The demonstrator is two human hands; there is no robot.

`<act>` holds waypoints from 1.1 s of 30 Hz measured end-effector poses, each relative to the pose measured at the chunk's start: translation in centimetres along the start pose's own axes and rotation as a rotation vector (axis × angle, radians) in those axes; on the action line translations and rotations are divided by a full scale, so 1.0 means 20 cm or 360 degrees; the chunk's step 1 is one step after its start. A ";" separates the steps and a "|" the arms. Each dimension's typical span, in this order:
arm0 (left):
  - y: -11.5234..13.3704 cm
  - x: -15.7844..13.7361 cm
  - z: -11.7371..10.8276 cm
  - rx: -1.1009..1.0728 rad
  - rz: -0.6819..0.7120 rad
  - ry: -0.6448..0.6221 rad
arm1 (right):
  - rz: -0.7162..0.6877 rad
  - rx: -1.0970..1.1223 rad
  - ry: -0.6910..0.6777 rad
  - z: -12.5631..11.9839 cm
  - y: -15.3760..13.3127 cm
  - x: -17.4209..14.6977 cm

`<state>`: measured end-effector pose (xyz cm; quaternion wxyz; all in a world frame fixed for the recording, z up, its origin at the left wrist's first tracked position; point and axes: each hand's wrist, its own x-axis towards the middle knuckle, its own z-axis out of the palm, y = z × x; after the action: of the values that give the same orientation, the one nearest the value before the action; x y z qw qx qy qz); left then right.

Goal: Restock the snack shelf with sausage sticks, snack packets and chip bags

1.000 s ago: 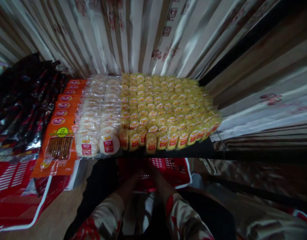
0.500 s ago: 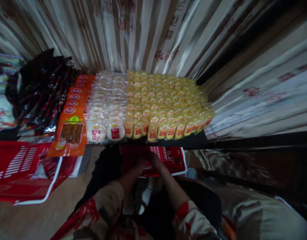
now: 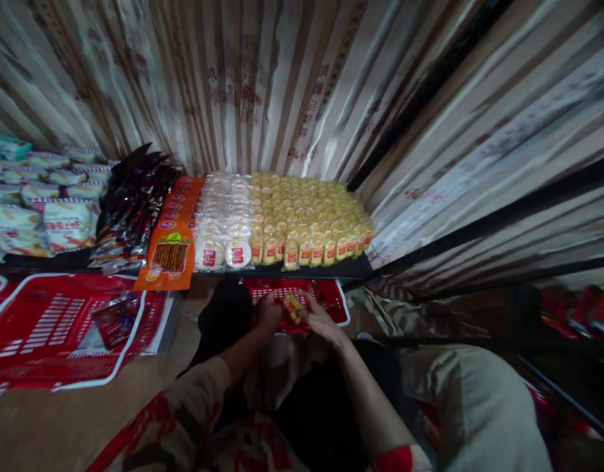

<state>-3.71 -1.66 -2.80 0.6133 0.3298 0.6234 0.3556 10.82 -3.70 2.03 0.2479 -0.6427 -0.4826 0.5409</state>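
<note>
A small yellow wrapped snack [image 3: 292, 306] is tilted above a red basket [image 3: 337, 308] under the shelf's front edge. My right hand [image 3: 322, 319] grips it from the right. To its left, my left hand [image 3: 269, 312] is curled close by over the same basket; shadow hides its fingers and whether they touch the snack. Just above, rows of matching yellow snacks [image 3: 311, 223] stand on the dark shelf [image 3: 302, 274]. Left of those are round white wrapped snacks [image 3: 223, 252] and orange packets [image 3: 170, 255].
Dark glossy packets [image 3: 134, 203] and white bags [image 3: 68, 223] fill the shelf's left part. Another red basket [image 3: 46, 328] with a packet inside is on the floor at left. A person's light trousers [image 3: 479, 400] are close on my right. Striped curtain [image 3: 262, 85] hangs behind the shelf.
My hands have risen slightly out of the shadowed basket and moved apart. The yellow snack now shows between them. The view has shifted, bringing more white bags into sight.
</note>
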 end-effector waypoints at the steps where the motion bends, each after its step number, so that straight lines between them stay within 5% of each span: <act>1: 0.02 -0.02 0.00 -0.0039 -0.0036 -0.0027 | 0.0016 0.0036 -0.0007 0.00 -0.02 -0.03; 10: 0.20 -0.23 -0.03 -0.0371 -0.0092 -0.0227 | -0.0183 0.0242 0.0091 -0.03 -0.18 -0.19; 19: 0.28 -0.31 -0.07 -0.0539 -0.0055 -0.0089 | -0.0199 0.0643 0.0382 0.05 -0.19 -0.11; 29: 0.33 -0.29 -0.05 -0.0312 0.0033 -0.0003 | -0.0139 0.0516 0.0436 0.11 -0.17 -0.10; 33: 0.38 -0.26 -0.11 0.0054 0.0288 0.0047 | -0.0175 0.0385 0.0459 0.13 -0.16 -0.07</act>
<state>-5.95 -2.06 6.34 0.5637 0.3898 0.6061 0.4036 7.37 -4.22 4.66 0.4191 -0.6517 -0.4079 0.4829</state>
